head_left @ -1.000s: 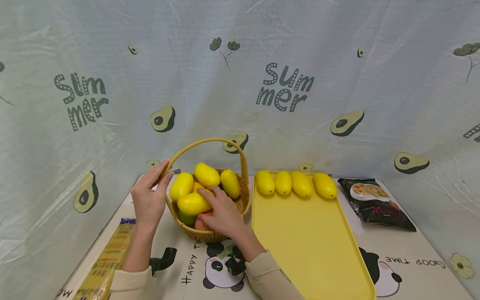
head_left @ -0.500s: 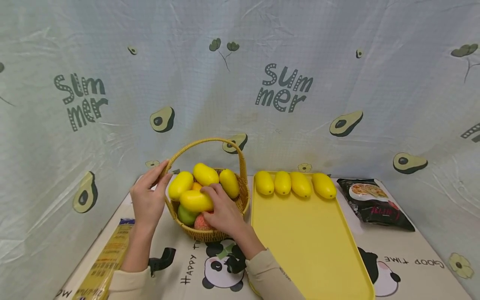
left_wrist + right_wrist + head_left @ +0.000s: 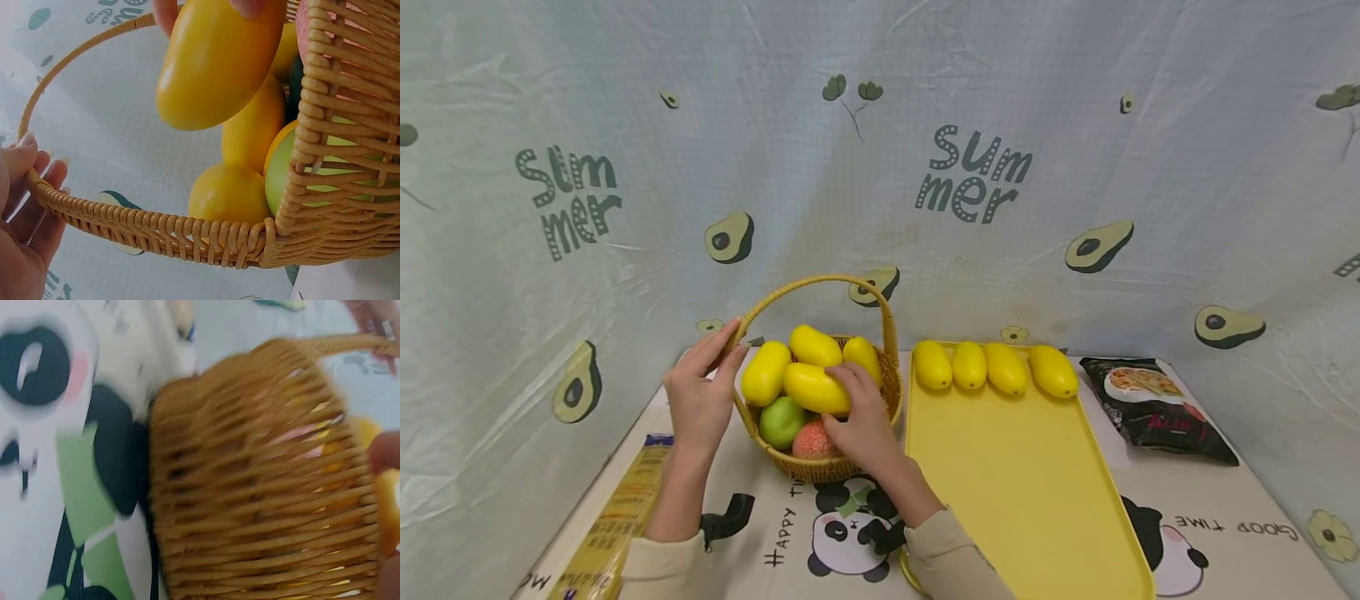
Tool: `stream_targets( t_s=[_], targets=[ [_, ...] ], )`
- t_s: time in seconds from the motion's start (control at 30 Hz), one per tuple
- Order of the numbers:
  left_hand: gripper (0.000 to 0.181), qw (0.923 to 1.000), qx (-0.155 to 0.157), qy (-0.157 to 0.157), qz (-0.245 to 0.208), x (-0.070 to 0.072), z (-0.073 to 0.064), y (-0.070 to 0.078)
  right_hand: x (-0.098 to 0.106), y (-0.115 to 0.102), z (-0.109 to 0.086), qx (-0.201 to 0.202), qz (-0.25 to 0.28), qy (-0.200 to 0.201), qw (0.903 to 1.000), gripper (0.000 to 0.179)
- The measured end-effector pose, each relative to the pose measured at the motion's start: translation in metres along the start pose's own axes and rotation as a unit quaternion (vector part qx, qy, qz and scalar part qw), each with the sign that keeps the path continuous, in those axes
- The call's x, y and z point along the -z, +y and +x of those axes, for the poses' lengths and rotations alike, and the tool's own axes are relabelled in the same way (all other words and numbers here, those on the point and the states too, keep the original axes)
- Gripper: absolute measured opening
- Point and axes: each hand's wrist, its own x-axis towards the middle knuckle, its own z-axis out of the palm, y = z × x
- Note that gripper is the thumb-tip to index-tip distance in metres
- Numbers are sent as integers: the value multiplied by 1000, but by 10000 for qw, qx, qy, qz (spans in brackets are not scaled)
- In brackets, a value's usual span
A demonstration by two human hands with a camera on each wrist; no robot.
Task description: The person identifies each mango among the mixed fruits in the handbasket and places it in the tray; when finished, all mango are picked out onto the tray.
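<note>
Over the wicker basket point(image 3: 808, 469), near the middle of its dial (twelve o'clock pointing to the backdrop), one yellow mango point(image 3: 815, 388) is sitting in the grip of the right hand point(image 3: 867, 421). Fingers are curling over its four-o'clock end, thumb opposing, spread about as wide as the fruit. Whether the mango is touching its neighbours, I cannot tell. At ten o'clock, the left hand point(image 3: 700, 392) is curving loosely round the cane handle point(image 3: 820, 278), nearly closed.

Risks, my judgement: the hold is covering only one end and the skin is looking slick, so the fruit could be twisting loose. A loosening left hand could be letting the basket tip under a sideways pull. Loose mangoes at ten, twelve and one o'clock could be rolling inward once support is going.

Materials: basket walls are showing ribbed, coiled strands. Green apple point(image 3: 782, 422), eight o'clock, is gleaming round; red peach point(image 3: 815, 440), six o'clock, is looking speckled. At three o'clock, a flat yellow tray point(image 3: 1007, 467) is bearing four smooth, oblong mangoes point(image 3: 1006, 368) along its twelve-o'clock edge.
</note>
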Motion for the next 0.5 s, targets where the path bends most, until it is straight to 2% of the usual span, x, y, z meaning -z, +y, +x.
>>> stream_targets(
  t_s=[0.1,0.27,0.5],
  targets=[
    [42,10000,-8,-18,-20,-1,-1,0,6,-1,-2,-310,214,118,9992,57],
    [42,10000,-51,-29,-40,-1,-1,0,12,-3,-5,-696,384,90,9968,57],
    [42,10000,-69,-47,25,0,0,0,24,-7,-5,-677,323,141,9971,55]
  ],
)
